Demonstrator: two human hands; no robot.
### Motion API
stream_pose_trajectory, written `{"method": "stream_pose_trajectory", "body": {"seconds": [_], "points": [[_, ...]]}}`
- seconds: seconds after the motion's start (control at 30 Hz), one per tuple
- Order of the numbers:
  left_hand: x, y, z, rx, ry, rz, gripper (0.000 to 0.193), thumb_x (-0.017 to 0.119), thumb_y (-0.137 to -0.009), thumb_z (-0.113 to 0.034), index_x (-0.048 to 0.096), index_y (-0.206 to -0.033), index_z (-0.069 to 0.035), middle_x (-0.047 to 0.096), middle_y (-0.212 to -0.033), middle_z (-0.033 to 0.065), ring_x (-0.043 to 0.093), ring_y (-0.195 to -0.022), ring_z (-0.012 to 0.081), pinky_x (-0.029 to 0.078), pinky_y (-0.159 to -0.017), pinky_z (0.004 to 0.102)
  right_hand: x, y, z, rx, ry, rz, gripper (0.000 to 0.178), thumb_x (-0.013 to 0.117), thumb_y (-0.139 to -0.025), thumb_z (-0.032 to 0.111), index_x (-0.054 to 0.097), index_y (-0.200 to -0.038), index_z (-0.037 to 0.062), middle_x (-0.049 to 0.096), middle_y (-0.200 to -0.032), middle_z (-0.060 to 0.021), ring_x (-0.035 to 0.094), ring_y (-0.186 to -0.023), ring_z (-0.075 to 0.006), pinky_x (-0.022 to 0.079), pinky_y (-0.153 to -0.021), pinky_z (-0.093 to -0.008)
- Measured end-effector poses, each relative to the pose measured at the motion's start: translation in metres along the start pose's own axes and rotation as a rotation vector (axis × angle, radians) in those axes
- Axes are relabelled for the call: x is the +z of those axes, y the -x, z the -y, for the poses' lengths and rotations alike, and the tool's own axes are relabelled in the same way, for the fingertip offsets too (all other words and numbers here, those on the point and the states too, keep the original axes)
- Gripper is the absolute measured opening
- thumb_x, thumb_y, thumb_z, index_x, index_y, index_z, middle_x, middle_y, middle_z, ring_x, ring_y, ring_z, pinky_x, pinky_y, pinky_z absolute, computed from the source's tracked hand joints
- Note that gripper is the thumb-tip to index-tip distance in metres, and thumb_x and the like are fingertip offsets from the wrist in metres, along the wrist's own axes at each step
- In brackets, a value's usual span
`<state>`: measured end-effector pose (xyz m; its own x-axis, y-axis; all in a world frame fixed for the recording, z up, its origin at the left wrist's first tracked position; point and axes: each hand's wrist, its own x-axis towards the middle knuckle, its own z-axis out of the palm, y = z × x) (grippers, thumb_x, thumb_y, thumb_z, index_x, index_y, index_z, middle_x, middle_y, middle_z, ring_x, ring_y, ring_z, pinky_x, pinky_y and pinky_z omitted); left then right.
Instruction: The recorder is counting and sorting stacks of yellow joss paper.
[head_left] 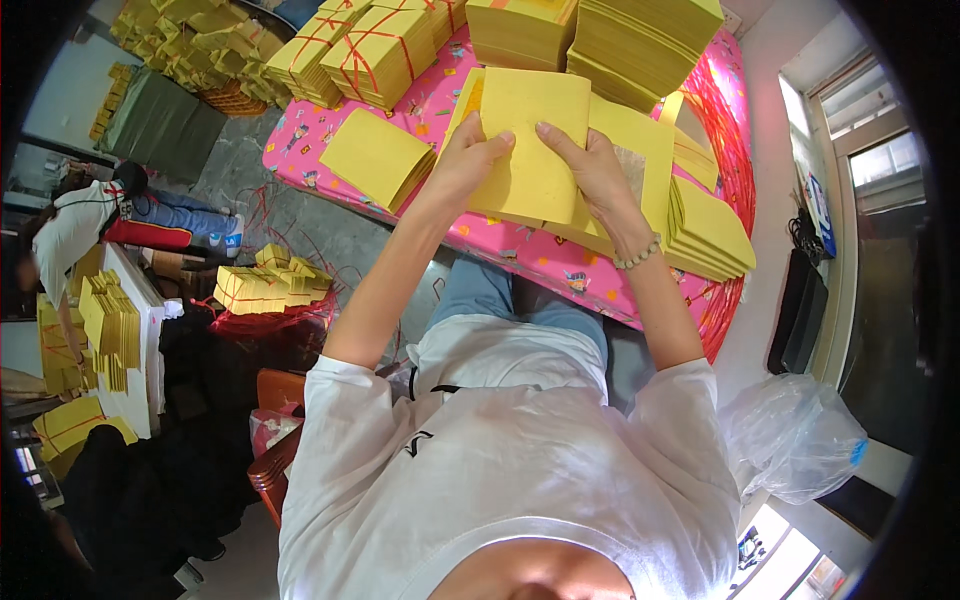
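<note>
Both my hands grip a folded sheaf of yellow paper (pixel 537 105) above the table with the pink patterned cloth (pixel 303 135). My left hand (pixel 468 152) holds its left side, thumb on top and fingers tucked beneath. On the right side my right hand (pixel 598 172), with a beaded bracelet at the wrist, presses its thumb on the upper face; its other fingers are partly hidden. A folded yellow paper bundle (pixel 372 150) lies left of my left hand. More yellow paper (pixel 655 150) lies flat by my right hand, and a fanned folded pile (pixel 705 235) rests near the table's right edge.
Tall yellow paper stacks (pixel 640 50) and bundles tied with red string (pixel 375 55) line the table's far side. Loose red strings (pixel 725 120) hang over its right edge. At left, another person (pixel 85 220) bends by a white table (pixel 135 340). A clear plastic bag (pixel 795 435) sits at right.
</note>
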<state>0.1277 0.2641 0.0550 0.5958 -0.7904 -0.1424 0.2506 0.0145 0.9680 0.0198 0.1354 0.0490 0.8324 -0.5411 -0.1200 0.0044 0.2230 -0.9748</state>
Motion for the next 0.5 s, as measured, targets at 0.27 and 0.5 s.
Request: {"method": "stream_pose_trajectory", "body": {"seconds": [0.27, 0.5], "points": [[0.008, 0.017, 0.0, 0.217, 0.018, 0.035, 0.034, 0.048, -0.095, -0.008, 0.04, -0.127, 0.0, 0.056, -0.12, 0.0096, 0.054, -0.11, 0.0152, 0.043, -0.093, 0.0296, 0.007, 0.024, 0.011, -0.154, 0.097, -0.008, 0.03, 0.065, -0.089, 0.019, 0.062, -0.109, -0.0021, 0.068, -0.096, -0.0074, 0.064, -0.082, -0.0109, 0.052, -0.07, -0.0257], [0.012, 0.033, 0.0, 0.346, 0.085, 0.024, 0.039, 0.048, -0.096, -0.008, 0.037, -0.132, 0.0, 0.052, -0.125, 0.0102, 0.05, -0.115, 0.0145, 0.04, -0.097, 0.0289, 0.006, 0.024, 0.009, -0.252, -0.032, -0.041, 0.027, 0.063, -0.091, 0.02, 0.063, -0.107, -0.0017, 0.068, -0.095, -0.0051, 0.062, -0.083, -0.0078, 0.05, -0.073, -0.0228]]}}
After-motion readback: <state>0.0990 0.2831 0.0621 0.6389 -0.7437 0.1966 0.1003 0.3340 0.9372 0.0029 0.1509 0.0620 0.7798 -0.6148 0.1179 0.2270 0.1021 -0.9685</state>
